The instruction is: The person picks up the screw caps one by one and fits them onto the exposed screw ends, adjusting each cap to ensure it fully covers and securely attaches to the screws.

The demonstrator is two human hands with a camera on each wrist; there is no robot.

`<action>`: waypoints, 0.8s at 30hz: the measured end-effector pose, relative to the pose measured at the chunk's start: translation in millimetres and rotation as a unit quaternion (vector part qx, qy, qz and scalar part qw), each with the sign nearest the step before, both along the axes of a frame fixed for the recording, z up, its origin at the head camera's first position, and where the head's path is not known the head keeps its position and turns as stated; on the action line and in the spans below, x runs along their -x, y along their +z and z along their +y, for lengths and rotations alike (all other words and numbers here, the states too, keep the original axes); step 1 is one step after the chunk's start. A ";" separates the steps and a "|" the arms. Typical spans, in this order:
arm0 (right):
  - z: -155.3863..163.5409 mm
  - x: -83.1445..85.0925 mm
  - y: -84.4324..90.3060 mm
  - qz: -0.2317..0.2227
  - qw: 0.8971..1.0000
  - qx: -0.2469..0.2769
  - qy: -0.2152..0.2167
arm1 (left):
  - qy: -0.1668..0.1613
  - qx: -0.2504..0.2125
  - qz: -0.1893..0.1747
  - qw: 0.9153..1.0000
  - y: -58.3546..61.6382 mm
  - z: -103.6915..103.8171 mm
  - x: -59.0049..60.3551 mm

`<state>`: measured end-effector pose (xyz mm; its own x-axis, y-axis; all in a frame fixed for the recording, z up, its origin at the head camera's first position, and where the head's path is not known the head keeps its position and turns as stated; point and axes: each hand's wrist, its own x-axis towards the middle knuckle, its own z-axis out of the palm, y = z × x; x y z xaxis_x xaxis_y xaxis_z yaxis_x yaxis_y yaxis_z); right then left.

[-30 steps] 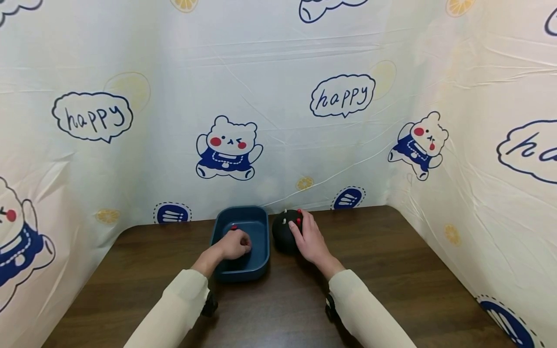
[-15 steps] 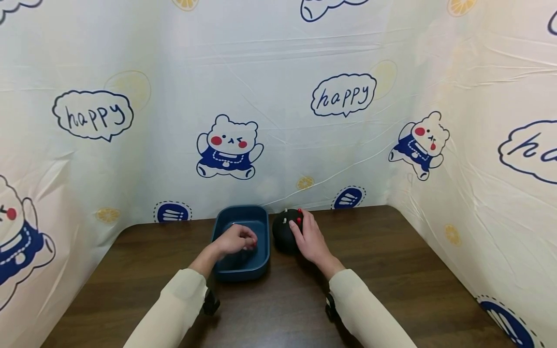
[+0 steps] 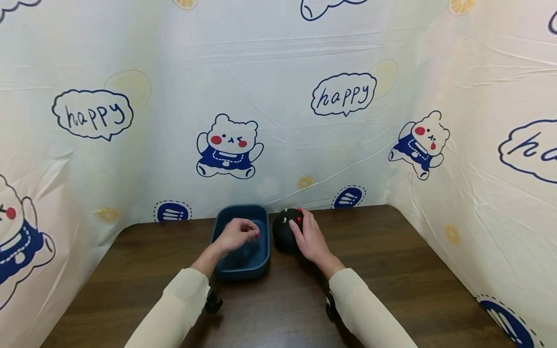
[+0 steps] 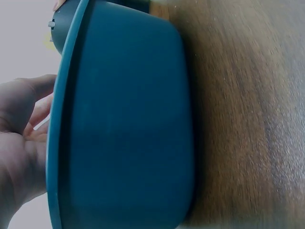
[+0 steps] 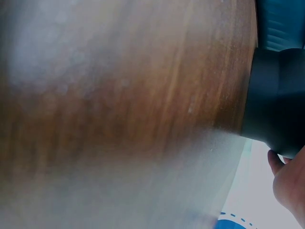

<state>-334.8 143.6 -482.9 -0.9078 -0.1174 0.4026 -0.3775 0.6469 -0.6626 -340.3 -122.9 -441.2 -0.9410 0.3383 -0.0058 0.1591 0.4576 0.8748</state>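
Low in the middle of the head view, a small red piece point(image 3: 258, 235) shows at the fingertips of the left hand point(image 3: 236, 234), whose fingers are curled in and seem to pinch it; it is too small to tell what it is. The hand hangs over the open blue tub point(image 3: 259, 258), which sits on the brown table point(image 3: 391, 270) close to the back edge. In the left wrist view the tub's point(image 4: 128, 124) outer wall fills the middle of the frame, with the left hand point(image 4: 21, 143) at the left edge beyond its rim, fingers bent. Just right of the tub in the head view, touching or nearly touching it, stands a round black holder point(image 3: 284, 234) with small red and white pegs on its top. The right hand point(image 3: 310, 238) rests against the holder's right side, fingers wrapped loosely round it. The right wrist view shows the holder point(image 5: 276, 102) at the right edge on the table point(image 5: 124, 95), with a bit of the right hand point(image 5: 288, 179) below it. Cream sleeves run from both wrists to the bottom of the head view. A pale curtain point(image 3: 278, 96) printed with bears and "happy" bubbles walls in the table at the back and on both sides.
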 end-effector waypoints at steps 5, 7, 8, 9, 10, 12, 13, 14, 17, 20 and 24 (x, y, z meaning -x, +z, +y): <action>0.5 0.2 0.9 -0.002 1.000 -0.001 0.001 | 0.016 -0.009 0.026 1.000 4.3 5.3 -1.3; 0.9 0.6 0.4 -0.005 1.000 -0.004 0.001 | 0.026 -0.010 0.038 0.999 5.6 7.4 -1.6; 1.1 0.8 0.0 -0.007 1.000 -0.005 0.001 | 0.031 -0.009 0.043 0.999 6.1 8.6 -1.6; 1.3 1.0 -0.5 -0.008 1.000 -0.006 0.001 | 0.036 -0.008 0.049 0.998 6.3 9.7 -1.3; 1.3 1.3 -0.8 -0.010 1.000 -0.007 0.000 | 0.042 -0.007 0.055 0.998 6.5 10.7 -1.3; 1.2 1.9 -1.5 -0.012 1.000 -0.009 0.000 | 0.051 -0.007 0.062 0.997 5.9 12.2 -0.4; 1.1 2.2 -1.7 -0.014 1.000 -0.011 0.000 | 0.055 -0.008 0.066 0.996 5.5 13.0 0.2; 1.1 2.3 -1.8 -0.014 1.000 -0.010 0.000 | 0.060 -0.009 0.069 0.996 5.7 13.9 0.4; 1.1 3.1 -1.9 -0.012 1.000 -0.010 0.001 | 0.074 -0.021 0.079 0.994 6.3 16.4 1.3; 1.1 3.2 -1.7 -0.009 1.000 -0.010 0.001 | 0.093 -0.035 0.094 0.991 8.6 19.4 1.1; 0.9 2.4 -0.7 -0.008 1.000 -0.007 0.003 | 0.117 -0.044 0.110 0.986 10.9 23.1 1.2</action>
